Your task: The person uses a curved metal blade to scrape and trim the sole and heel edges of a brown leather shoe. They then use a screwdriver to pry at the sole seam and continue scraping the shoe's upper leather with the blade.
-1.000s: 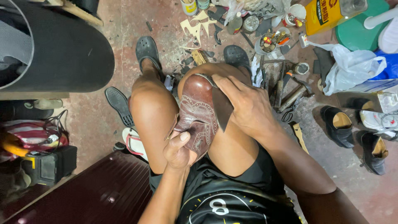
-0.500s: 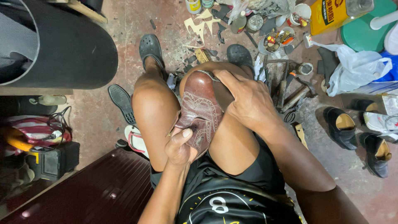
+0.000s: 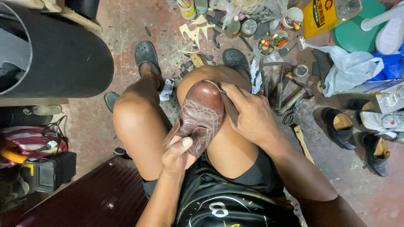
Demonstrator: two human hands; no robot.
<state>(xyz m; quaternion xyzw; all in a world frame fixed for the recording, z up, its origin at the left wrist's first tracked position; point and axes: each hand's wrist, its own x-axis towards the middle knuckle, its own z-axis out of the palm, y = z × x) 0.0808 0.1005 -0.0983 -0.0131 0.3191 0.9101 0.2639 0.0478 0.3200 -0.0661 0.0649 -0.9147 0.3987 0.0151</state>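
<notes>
Your left hand (image 3: pixel 179 153) pinches the near end of the brown brogue shoe (image 3: pixel 201 115) lying on your right thigh; your right hand (image 3: pixel 248 113) closes on its far-right edge, fingertips hidden behind the leather

The right hand (image 3: pixel 252 115) has slid down the brown shoe's (image 3: pixel 202 113) side.

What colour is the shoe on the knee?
The shoe is reddish-brown leather with punched dot patterns, shown in the head view.

Brown brogue shoe (image 3: pixel 201 115) (perforated, glossy toe) lies across the right thigh.
</notes>
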